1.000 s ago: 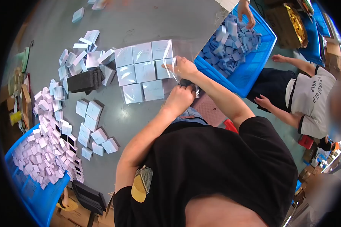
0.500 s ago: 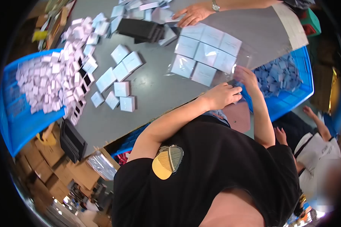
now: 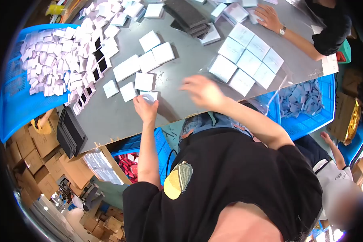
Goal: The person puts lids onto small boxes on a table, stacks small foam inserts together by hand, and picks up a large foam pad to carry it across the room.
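My left hand (image 3: 146, 109) has its fingers closed round a small white box (image 3: 150, 96) at the near end of a loose group of white boxes (image 3: 148, 61). My right hand (image 3: 203, 92), somewhat blurred, hangs over the grey table (image 3: 177, 80) with its fingers apart and nothing in them. To its right several white boxes (image 3: 249, 62) lie side by side in rows in a clear plastic bag (image 3: 275, 95), whose loose end reaches the table's edge. Dark foam sheets (image 3: 188, 16) lie stacked beyond the loose group.
A blue crate (image 3: 12, 97) heaped with small white boxes (image 3: 48, 60) is at the left, another blue crate (image 3: 328, 103) at the right. Across the table is a co-worker's hand (image 3: 268, 18) near more boxes. Black trays (image 3: 70, 133) stand at the left edge.
My left hand has left the bag's near end and moved left to a loose box. My right hand has let go of the bag and moved left. The view has turned and shifted.
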Motion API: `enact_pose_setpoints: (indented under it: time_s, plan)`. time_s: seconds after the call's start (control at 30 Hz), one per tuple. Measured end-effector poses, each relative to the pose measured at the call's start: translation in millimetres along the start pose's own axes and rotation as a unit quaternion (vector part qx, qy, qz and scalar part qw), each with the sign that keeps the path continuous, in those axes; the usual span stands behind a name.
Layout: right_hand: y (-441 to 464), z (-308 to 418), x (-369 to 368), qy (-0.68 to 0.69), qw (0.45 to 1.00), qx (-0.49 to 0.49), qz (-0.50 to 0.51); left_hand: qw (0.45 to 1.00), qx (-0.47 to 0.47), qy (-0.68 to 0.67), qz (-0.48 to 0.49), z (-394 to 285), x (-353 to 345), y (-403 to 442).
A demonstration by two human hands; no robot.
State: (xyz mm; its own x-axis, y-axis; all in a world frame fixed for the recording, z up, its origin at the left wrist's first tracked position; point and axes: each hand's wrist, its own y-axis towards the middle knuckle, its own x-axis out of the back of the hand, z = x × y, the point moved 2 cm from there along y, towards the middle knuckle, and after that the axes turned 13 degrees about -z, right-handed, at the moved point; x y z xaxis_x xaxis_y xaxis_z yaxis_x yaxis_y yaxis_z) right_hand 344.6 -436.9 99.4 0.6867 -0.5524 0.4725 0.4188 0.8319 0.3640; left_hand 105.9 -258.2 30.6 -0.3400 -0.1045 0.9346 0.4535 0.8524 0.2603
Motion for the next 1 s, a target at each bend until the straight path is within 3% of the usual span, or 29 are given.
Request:
enact_pose_setpoints:
  time_s: [0.03,0.1,0.17,0.2,0.3,0.43,0.53,0.63,0.73,0.9,1.0]
  plan:
    - [13,-2,-47,-0.070,0.992,0.096,0.045,1.000,0.011,-0.008,0.000,-3,2,-5]
    - [50,-3,-115,-0.082,0.977,0.177,0.086,1.000,0.012,-0.014,-0.002,-3,3,-20]
    - [70,0,-159,-0.175,0.964,0.157,0.121,0.997,0.034,0.001,0.069,-7,15,-39]
    - [75,-1,-173,-0.221,0.954,0.144,0.139,0.998,0.015,-0.002,0.060,-1,17,-51]
    - [73,-12,-199,-0.296,0.929,0.128,0.180,0.994,0.075,-0.047,0.068,2,34,-64]
    - [72,-21,-195,-0.116,0.974,-0.051,0.189,0.978,0.158,-0.137,-0.002,8,55,-58]
    - [55,-21,-179,-0.262,0.937,0.138,0.187,0.971,0.173,-0.166,-0.019,0,56,-38]
    - [62,-19,-203,-0.205,0.949,0.177,0.159,0.923,0.265,-0.279,-0.022,9,40,-39]
    - [85,-15,-222,-0.193,0.943,0.177,0.203,0.942,0.244,-0.230,0.004,23,38,-58]
    - [97,-13,-233,-0.264,0.893,0.319,0.174,0.941,0.254,-0.222,0.023,32,49,-71]
    - [96,-11,-228,-0.235,0.900,0.316,0.188,0.933,0.256,-0.251,0.027,34,50,-66]
